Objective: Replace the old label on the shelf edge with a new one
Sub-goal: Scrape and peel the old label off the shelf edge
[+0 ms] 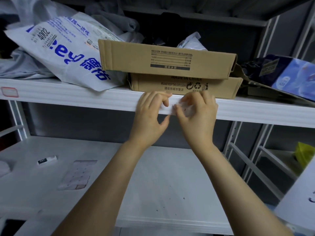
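White shelf edge (85,97) carries a red-bordered label (9,91). 2 brown cardboard boxes (167,65) show black print. A white bag (68,53) has blue lettering.

cardboard boxes (179,82) crowd upper shelf edge (85,97); lower shelf (170,176) wide open beneath hands.
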